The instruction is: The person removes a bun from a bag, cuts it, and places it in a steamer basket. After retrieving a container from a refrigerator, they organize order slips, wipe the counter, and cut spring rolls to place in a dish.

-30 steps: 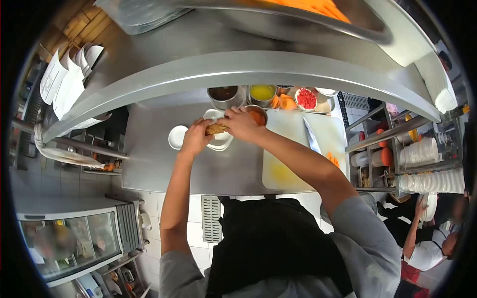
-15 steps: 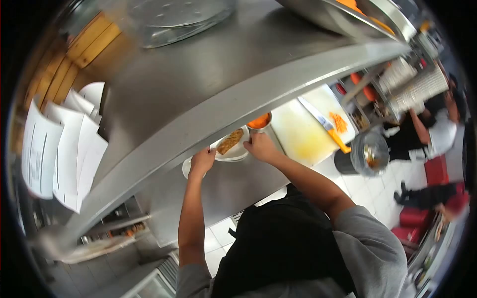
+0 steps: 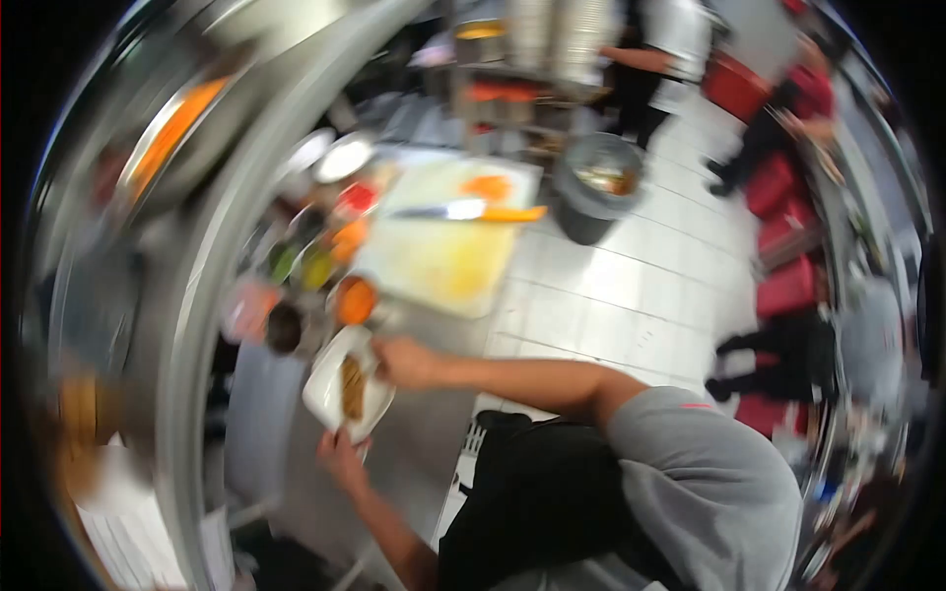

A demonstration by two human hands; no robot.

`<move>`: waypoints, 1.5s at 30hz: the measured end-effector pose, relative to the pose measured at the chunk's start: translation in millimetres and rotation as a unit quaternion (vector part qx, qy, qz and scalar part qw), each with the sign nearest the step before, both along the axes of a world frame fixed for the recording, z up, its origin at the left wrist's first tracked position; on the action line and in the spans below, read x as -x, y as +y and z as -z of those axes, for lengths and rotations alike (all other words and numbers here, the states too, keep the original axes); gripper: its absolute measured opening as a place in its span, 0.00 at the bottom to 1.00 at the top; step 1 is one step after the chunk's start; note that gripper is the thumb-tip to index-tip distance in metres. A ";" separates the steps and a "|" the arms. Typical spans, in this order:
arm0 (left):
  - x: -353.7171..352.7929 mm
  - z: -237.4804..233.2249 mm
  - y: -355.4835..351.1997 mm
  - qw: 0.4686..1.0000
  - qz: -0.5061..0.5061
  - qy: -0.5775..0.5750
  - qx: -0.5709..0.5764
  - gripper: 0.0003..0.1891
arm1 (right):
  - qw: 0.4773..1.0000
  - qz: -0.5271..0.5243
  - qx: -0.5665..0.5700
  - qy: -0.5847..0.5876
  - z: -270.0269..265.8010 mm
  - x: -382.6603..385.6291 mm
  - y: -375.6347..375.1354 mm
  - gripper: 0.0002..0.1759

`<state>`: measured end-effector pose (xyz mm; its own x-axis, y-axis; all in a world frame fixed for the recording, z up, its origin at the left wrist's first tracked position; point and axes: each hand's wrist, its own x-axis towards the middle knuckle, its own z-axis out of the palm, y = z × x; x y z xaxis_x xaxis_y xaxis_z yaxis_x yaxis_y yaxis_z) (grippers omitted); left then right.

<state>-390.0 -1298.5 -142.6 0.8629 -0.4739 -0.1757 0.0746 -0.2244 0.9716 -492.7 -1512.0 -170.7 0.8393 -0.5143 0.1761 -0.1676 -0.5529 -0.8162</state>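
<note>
A white, roughly square dish [image 3: 321,391] is held above the steel counter, and a browned, elongated piece of food [image 3: 352,387] lies in it. My left hand [image 3: 343,460] grips the dish's near edge, its fingertips partly hidden and blurred. On the right-hand rim, my right hand [image 3: 406,362] is closed at the edge. Just beyond the dish stands a small metal container of orange food [image 3: 356,299]. Farther off, a yellow-handled knife [image 3: 512,214] rests on a stained white cutting board [image 3: 414,246], beside a heap of orange pieces [image 3: 487,187].
A steel shelf edge [image 3: 197,325] runs along my left. Several small containers, including a dark one [image 3: 284,327], crowd the counter's far side. A grey bin [image 3: 595,187] stands on the tiled floor [image 3: 591,315]. Several people work farther away, one in a white top [image 3: 680,39].
My view has swung to the right, bringing more floor and people into sight. Both hands remain on the dish, which now appears turned and clear of the shelf edge.
</note>
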 end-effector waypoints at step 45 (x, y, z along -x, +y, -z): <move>802.5 212.6 -316.4 0.428 0.848 -0.048 -0.310 0.16 | -0.045 0.887 -0.066 -0.455 128.8 1254.8 522.0 0.27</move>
<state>-1192.5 -1614.9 -355.2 -0.6112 -0.3207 -0.7236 -0.7396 -0.0939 0.6664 -1747.5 -990.0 -299.5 -0.7703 0.4584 -0.4433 0.3054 -0.3451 -0.8875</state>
